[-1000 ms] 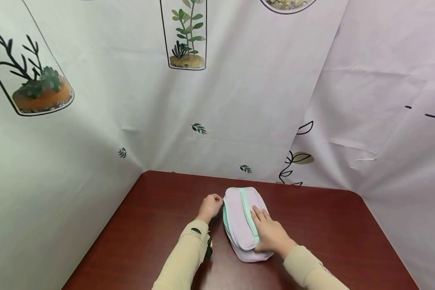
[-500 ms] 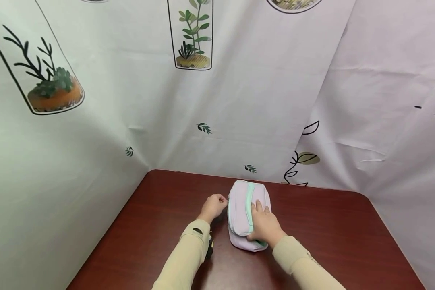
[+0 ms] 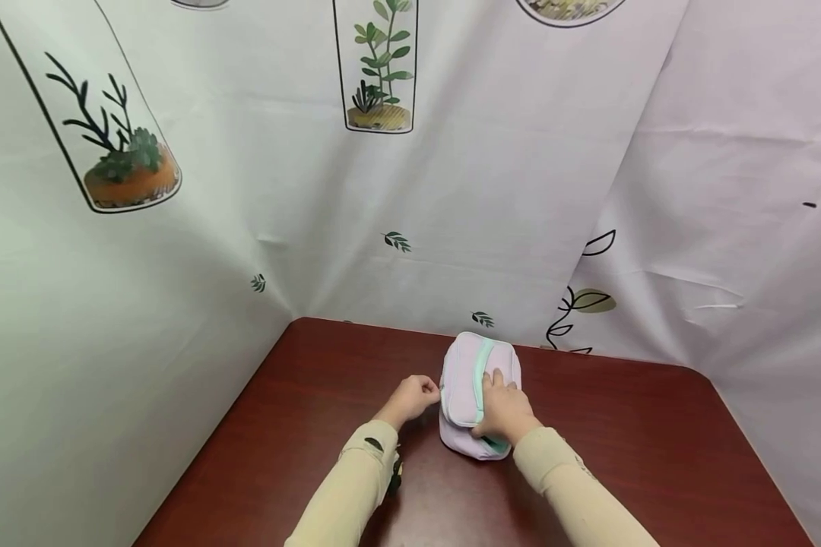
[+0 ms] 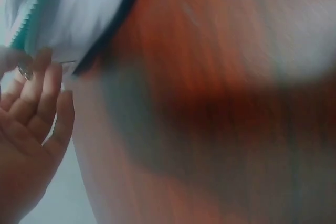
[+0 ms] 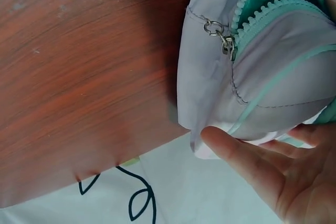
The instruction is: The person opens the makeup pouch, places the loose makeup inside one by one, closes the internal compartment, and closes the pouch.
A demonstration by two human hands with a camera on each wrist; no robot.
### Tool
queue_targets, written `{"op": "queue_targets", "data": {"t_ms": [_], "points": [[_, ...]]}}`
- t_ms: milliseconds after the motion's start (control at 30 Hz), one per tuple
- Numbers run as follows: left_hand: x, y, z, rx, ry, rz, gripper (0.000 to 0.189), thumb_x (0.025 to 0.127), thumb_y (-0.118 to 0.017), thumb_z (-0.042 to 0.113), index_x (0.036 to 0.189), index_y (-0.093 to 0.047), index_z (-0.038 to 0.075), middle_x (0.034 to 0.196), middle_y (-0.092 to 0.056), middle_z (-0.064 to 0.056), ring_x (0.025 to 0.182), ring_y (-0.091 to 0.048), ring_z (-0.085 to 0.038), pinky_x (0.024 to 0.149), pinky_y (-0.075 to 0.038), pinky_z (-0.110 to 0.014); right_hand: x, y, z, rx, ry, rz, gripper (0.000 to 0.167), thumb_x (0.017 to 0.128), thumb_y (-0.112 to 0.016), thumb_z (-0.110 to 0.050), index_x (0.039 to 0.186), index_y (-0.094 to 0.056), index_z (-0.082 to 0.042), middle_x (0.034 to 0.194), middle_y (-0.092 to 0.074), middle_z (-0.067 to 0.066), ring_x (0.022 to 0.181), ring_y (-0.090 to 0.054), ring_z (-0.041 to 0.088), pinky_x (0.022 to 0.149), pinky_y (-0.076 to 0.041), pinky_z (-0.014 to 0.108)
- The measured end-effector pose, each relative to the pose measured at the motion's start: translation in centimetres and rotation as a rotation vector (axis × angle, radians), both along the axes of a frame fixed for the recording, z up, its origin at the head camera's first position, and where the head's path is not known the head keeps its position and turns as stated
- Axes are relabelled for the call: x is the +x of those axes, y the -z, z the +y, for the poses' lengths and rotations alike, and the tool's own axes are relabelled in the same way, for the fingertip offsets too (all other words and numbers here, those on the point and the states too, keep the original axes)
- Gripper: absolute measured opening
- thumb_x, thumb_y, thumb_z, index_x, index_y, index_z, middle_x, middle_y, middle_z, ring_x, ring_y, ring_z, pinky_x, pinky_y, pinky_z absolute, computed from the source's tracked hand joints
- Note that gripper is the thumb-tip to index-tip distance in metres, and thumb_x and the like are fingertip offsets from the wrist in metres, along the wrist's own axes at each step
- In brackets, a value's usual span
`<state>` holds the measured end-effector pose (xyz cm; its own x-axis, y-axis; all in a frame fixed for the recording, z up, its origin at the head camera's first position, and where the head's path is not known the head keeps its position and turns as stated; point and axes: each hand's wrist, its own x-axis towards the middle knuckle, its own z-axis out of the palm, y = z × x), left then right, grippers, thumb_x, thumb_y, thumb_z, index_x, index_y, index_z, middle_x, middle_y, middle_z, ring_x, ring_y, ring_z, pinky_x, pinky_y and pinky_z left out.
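Note:
A lilac pencil case [image 3: 461, 380] with a mint strap lies near the back of the table. At its left side, my left hand [image 3: 410, 396] pinches a small metal zipper pull [image 4: 24, 72] beside the mint zipper teeth [image 4: 32, 11]. My right hand [image 3: 506, 410] holds the case from above, fingers over the top by the strap and thumb at the near end. In the right wrist view, the mint zipper [image 5: 281, 3] gapes apart, and a second metal pull [image 5: 227, 43] hangs at its end. The inside of the case is mostly hidden.
The dark red wooden table [image 3: 301, 425] ends at the back against a white cloth backdrop [image 3: 465, 228] printed with plants. A dark strapped-on object [image 3: 395, 475] shows beneath my left wrist.
The pencil case has shifted toward the back edge and turned slightly. A mint-edged gap now shows at its near end. Both hands have stayed on it, and the head view has swung left.

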<state>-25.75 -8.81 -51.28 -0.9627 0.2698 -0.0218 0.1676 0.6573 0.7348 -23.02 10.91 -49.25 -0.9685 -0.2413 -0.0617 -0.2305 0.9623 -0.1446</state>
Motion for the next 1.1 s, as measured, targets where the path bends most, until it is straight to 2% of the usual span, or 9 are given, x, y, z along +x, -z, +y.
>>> {"op": "queue_targets", "data": {"t_ms": [200, 333, 500, 567, 767, 867, 967, 1033, 1100], "points": [[1.2, -0.2, -0.4, 0.148, 0.211, -0.229, 0.01, 0.081, -0.059, 0.003, 0.077, -0.066, -0.002, 0.068, -0.066, -0.011, 0.059, -0.061, -0.018, 0.052, -0.045, -0.028, -0.3, -0.1, 0.2, 0.02, 0.005, 0.001, 0.113, 0.052, -0.082, -0.052, 0.134, -0.037, 0.01, 0.136, -0.035, 0.03, 0.103, -0.049, 0.051, 0.077, -0.046, 0.051], [1.8, -0.4, -0.1, 0.136, 0.314, -0.378, 0.016, 0.085, -0.054, 0.007, 0.08, -0.066, -0.003, 0.072, -0.068, -0.013, 0.064, -0.065, -0.021, 0.052, -0.045, -0.03, -0.1, -0.5, 0.7, -0.017, -0.017, -0.024, 0.117, 0.051, -0.082, -0.055, 0.135, -0.035, 0.011, 0.138, -0.031, 0.031, 0.108, -0.045, 0.053, 0.08, -0.045, 0.053], [2.5, 0.2, 0.0, 0.102, 0.343, -0.442, 0.017, 0.087, -0.054, 0.011, 0.082, -0.062, -0.004, 0.077, -0.069, -0.014, 0.069, -0.066, -0.022, 0.052, -0.044, -0.028, 0.1, -1.6, 2.9, -0.261, -0.109, -0.179, 0.124, 0.047, -0.091, -0.034, 0.141, -0.022, 0.009, 0.144, -0.019, 0.032, 0.125, -0.027, 0.051, 0.096, -0.03, 0.058], [2.6, 0.4, -0.1, 0.092, 0.325, -0.438, 0.016, 0.085, -0.056, 0.011, 0.081, -0.062, -0.004, 0.076, -0.069, -0.013, 0.069, -0.066, -0.023, 0.051, -0.044, -0.029, 0.1, -2.0, 4.0, -0.276, -0.142, -0.17, 0.127, 0.043, -0.093, -0.022, 0.144, -0.02, 0.004, 0.147, -0.018, 0.027, 0.13, -0.022, 0.047, 0.099, -0.023, 0.059], [2.6, 0.5, -0.3, 0.074, 0.332, -0.443, 0.017, 0.085, -0.058, 0.013, 0.08, -0.062, -0.004, 0.077, -0.069, -0.011, 0.067, -0.065, -0.019, 0.05, -0.043, -0.028, -0.7, -2.1, 4.6, 0.065, -0.446, 0.064, 0.125, 0.035, -0.093, -0.019, 0.144, -0.032, -0.01, 0.149, -0.021, 0.017, 0.133, -0.024, 0.039, 0.099, -0.022, 0.061], [2.5, 0.5, -0.3, 0.067, 0.327, -0.439, 0.015, 0.084, -0.056, 0.011, 0.078, -0.061, -0.002, 0.075, -0.069, -0.01, 0.064, -0.064, -0.016, 0.051, -0.043, -0.029, -1.3, -2.3, 4.1, 0.232, -0.577, 0.189, 0.102, 0.047, -0.088, -0.012, 0.138, -0.043, -0.017, 0.147, -0.03, 0.012, 0.131, -0.031, 0.035, 0.097, -0.028, 0.059], [2.4, 0.3, -0.4, 0.062, 0.306, -0.43, 0.014, 0.083, -0.054, 0.01, 0.073, -0.059, 0.002, 0.071, -0.068, -0.009, 0.063, -0.063, -0.014, 0.053, -0.044, -0.03, -1.8, -2.7, 4.0, 0.344, -0.648, 0.297, 0.071, 0.067, -0.074, -0.001, 0.132, -0.051, -0.019, 0.144, -0.036, 0.007, 0.13, -0.035, 0.031, 0.097, -0.031, 0.055], [2.2, 0.1, -0.6, 0.059, 0.294, -0.424, 0.013, 0.082, -0.053, 0.009, 0.07, -0.058, 0.004, 0.069, -0.068, -0.009, 0.063, -0.064, -0.014, 0.054, -0.045, -0.031, -2.1, -2.6, 3.9, 0.361, -0.668, 0.302, 0.069, 0.068, -0.071, 0.003, 0.131, -0.052, -0.019, 0.144, -0.037, 0.004, 0.131, -0.033, 0.029, 0.1, -0.029, 0.054], [2.0, -0.2, -1.0, 0.068, 0.274, -0.418, 0.014, 0.082, -0.053, 0.008, 0.068, -0.055, 0.006, 0.069, -0.068, -0.01, 0.063, -0.064, -0.015, 0.054, -0.045, -0.031, -2.5, -2.5, 3.7, 0.361, -0.663, 0.263, 0.079, 0.059, -0.082, -0.005, 0.131, -0.051, -0.017, 0.144, -0.037, 0.002, 0.132, -0.031, 0.029, 0.101, -0.026, 0.054]]}}
